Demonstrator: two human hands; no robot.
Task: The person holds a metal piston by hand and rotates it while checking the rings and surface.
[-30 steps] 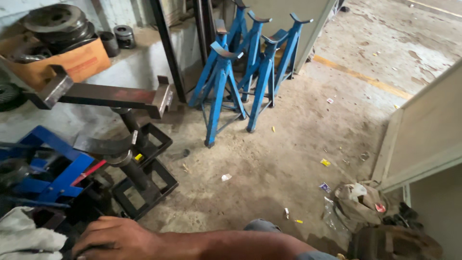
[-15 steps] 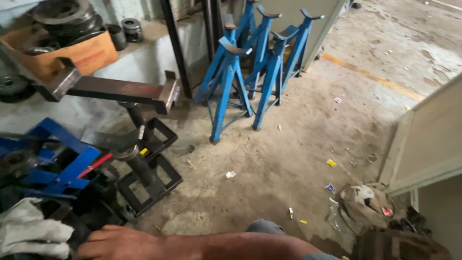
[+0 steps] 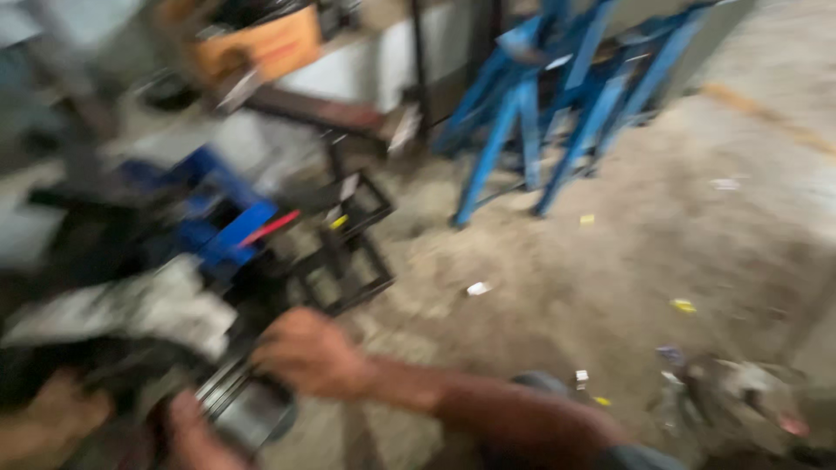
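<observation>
The view is heavily blurred by motion. My right hand (image 3: 309, 352) reaches across from the lower right, its fingers curled on the top end of a grey ribbed metal part (image 3: 248, 407) low on the floor. My left hand (image 3: 52, 409) shows at the bottom left edge beside dark parts, and a finger-like shape (image 3: 187, 431) lies against the same metal part. Whether the left hand grips anything is too blurred to tell. A crumpled white rag (image 3: 148, 305) lies just above both hands.
A blue tool (image 3: 218, 218) and black square frames (image 3: 344, 252) stand behind the rag. Blue metal stands (image 3: 531, 122) stand at the back on the dusty concrete floor (image 3: 627, 261). An orange box (image 3: 252, 43) sits on a ledge at the upper left. Rags lie at the lower right (image 3: 740, 392).
The camera has swung down and left. My right hand has moved from lying flat at the bottom edge onto the grey metal part. My left hand has come into view.
</observation>
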